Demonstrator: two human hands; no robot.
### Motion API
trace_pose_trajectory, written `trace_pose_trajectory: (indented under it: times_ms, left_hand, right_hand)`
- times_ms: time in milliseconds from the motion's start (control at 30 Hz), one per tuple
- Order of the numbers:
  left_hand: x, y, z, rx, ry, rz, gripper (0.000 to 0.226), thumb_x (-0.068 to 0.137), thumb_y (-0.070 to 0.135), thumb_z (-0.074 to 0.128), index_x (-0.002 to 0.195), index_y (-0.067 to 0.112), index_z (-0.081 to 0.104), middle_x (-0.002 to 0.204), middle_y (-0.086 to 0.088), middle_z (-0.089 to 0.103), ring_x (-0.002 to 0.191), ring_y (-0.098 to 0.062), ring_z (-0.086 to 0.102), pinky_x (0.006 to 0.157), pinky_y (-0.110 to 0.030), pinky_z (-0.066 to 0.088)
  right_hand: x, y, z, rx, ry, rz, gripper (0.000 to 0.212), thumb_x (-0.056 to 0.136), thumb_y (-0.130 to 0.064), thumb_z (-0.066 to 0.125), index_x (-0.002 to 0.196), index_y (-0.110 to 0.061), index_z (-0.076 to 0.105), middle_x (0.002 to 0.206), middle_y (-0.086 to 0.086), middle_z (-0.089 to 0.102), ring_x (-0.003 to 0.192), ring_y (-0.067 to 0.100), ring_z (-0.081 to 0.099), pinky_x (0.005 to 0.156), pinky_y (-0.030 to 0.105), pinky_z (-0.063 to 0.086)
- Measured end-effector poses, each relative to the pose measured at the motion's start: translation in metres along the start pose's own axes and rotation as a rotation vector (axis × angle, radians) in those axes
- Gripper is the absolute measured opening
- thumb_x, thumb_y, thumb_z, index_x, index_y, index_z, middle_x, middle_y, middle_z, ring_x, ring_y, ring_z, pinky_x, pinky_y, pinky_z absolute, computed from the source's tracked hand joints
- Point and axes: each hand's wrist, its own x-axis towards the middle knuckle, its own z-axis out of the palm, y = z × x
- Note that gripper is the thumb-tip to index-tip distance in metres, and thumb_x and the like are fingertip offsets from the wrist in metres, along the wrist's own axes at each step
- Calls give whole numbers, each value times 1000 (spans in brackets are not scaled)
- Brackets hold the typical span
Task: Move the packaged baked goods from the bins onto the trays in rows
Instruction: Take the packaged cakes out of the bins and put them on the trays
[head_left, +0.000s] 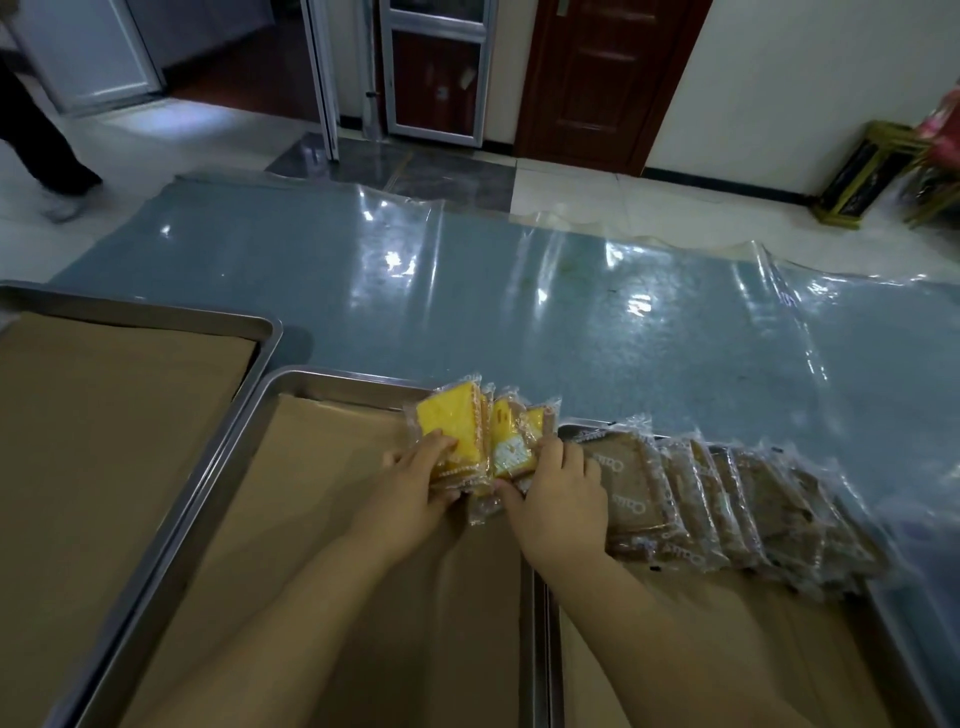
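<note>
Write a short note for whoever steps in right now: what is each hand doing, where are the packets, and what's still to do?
Left hand and right hand: both grip a bunch of yellow cake packets at the far end of the middle tray.
Done: one overlapping row of brown packets lies on the right tray.
Left: set the yellow packets down as a row; the middle tray's paper liner is otherwise bare, and the left tray holds only paper. No bins in view.

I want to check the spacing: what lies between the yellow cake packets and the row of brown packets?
In the head view, only the right hand lies between the yellow cake packets and the brown packets.
</note>
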Motion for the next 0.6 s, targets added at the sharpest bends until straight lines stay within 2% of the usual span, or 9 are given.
trace_pose_trajectory:
  times_ms: [100, 200, 300, 400, 533, 600]
  left_hand:
    - [-1, -7, -2, 30, -84, 31, 65, 88, 28, 61, 142, 34, 27, 152, 2, 27, 133, -24, 33, 104, -38, 37]
    - [-12, -11, -4, 13, -61, 44, 73, 87, 27, 63, 146, 32, 20, 157, 3, 10, 139, -18, 24, 108, -35, 33]
    - [-28, -8, -12, -36, 2, 49, 66, 84, 25, 67, 141, 25, 33, 151, 0, 22, 134, -20, 32, 106, -37, 35]
    - [-46, 5, -21, -27, 72, 153, 48, 79, 20, 72, 124, 17, 53, 127, 0, 44, 117, -21, 48, 98, -35, 42]
    - [-76, 41, -36, -11, 145, 251, 33, 78, 24, 73, 109, 22, 61, 105, 12, 46, 99, -13, 53, 79, -29, 44]
    - [-92, 63, -42, 2, 140, 302, 29, 80, 27, 71, 107, 25, 62, 100, 14, 48, 94, -10, 53, 76, -28, 43]
  right_hand:
    - [-2, 5, -3, 9, -77, -11, 68, 82, -57, 56, 135, -22, 30, 129, 6, 43, 117, 26, 38, 89, 40, 41]
    - [-7, 17, -19, 163, -182, -20, 68, 81, -53, 60, 137, -29, 32, 138, 6, 36, 125, 28, 29, 99, 44, 37]
    - [-18, 30, -49, 285, -174, -51, 58, 82, -44, 64, 133, -29, 42, 137, 2, 40, 125, 22, 35, 101, 40, 37]
    - [-38, 46, -84, 224, -162, -109, 48, 85, -41, 61, 129, -27, 48, 128, -5, 52, 109, 14, 51, 86, 29, 43]
    - [-74, 67, -134, 55, -199, -208, 36, 88, -44, 55, 121, -31, 51, 112, -10, 61, 88, 6, 54, 69, 23, 43]
    - [-92, 78, -158, -18, -202, -248, 30, 89, -45, 52, 117, -34, 51, 108, -11, 60, 84, 5, 52, 63, 20, 40]
